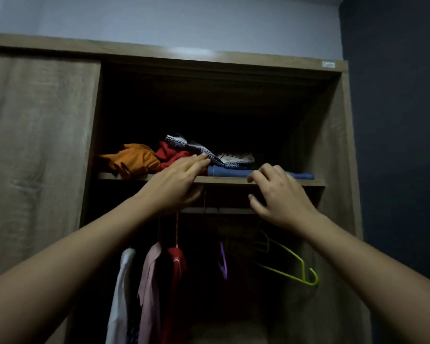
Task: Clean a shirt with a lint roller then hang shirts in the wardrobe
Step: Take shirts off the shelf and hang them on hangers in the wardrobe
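The open wardrobe holds a shelf [224, 180] with an orange garment [130, 158], a red one [170, 155], a dark patterned cloth [196, 148] and a folded blue shirt [230, 172]. My left hand [176, 183] is raised at the shelf edge, fingers stretched out and touching the patterned cloth and the red garment. My right hand [278, 194] hovers in front of the blue shirt with fingers spread and curled, holding nothing. No lint roller is in view.
Below the shelf a rail [221, 211] carries a white shirt [121, 294], a pink shirt [150, 289] and a red garment [175, 274]. A purple hanger [222, 260] and a green hanger [296, 269] hang bare at the right. The sliding door [35, 150] covers the left half.
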### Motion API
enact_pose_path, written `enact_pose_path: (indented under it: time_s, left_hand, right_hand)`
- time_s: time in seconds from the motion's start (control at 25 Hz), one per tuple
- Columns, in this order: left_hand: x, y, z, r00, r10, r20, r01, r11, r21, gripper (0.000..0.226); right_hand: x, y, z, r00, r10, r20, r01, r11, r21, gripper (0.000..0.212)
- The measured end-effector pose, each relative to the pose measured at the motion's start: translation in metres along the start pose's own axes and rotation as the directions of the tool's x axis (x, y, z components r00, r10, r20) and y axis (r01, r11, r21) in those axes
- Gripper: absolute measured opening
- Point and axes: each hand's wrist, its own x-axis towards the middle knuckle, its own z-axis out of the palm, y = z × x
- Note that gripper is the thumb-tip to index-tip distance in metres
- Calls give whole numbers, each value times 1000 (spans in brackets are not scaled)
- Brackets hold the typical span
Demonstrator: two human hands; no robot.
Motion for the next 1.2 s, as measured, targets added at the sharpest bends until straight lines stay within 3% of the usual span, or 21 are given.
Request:
enact_pose_path:
  time_s: [0.12,0.32,0.44,0.52,0.64,0.76,0.84,0.96,1.08,1.2]
  left_hand:
    - [49,-22,9,996,-81,-22,83,994,72,66]
    - [104,-52,25,964,-235,121,210,959,192,67]
    - [118,-62,37,946,-279,163,213,918,334,51]
    - [117,-70,41,946,-319,48,296,918,265,34]
    - [108,-83,41,909,-402,-110,408,912,41,26]
    - [104,-99,36,922,-370,-112,367,929,-47,23]
    - [101,-104,33,958,-287,-17,286,956,-70,21]
    - [98,-107,32,973,-192,130,190,981,27,30]
    - [106,-108,28,984,-167,62,157,979,131,30]
    - [128,-100,25,989,-128,73,114,978,174,30]
  right_hand:
    - [37,22,22,1000,10,-26,-10,1000,18,38]
    - [90,48,50,999,29,45,-33,994,106,47]
    - [116,47,68,991,18,130,-38,988,151,55]
    - [131,42,75,987,24,161,-59,974,217,58]
    - [154,37,82,984,13,179,-59,965,254,69]
    - [175,37,87,977,46,208,-84,981,178,87]
    - [188,39,91,948,39,315,-117,965,233,92]
    - [199,39,101,877,-2,480,-97,979,181,72]
    - [200,43,107,913,9,408,-22,999,27,37]
    - [192,72,89,952,130,275,-98,987,-127,42]
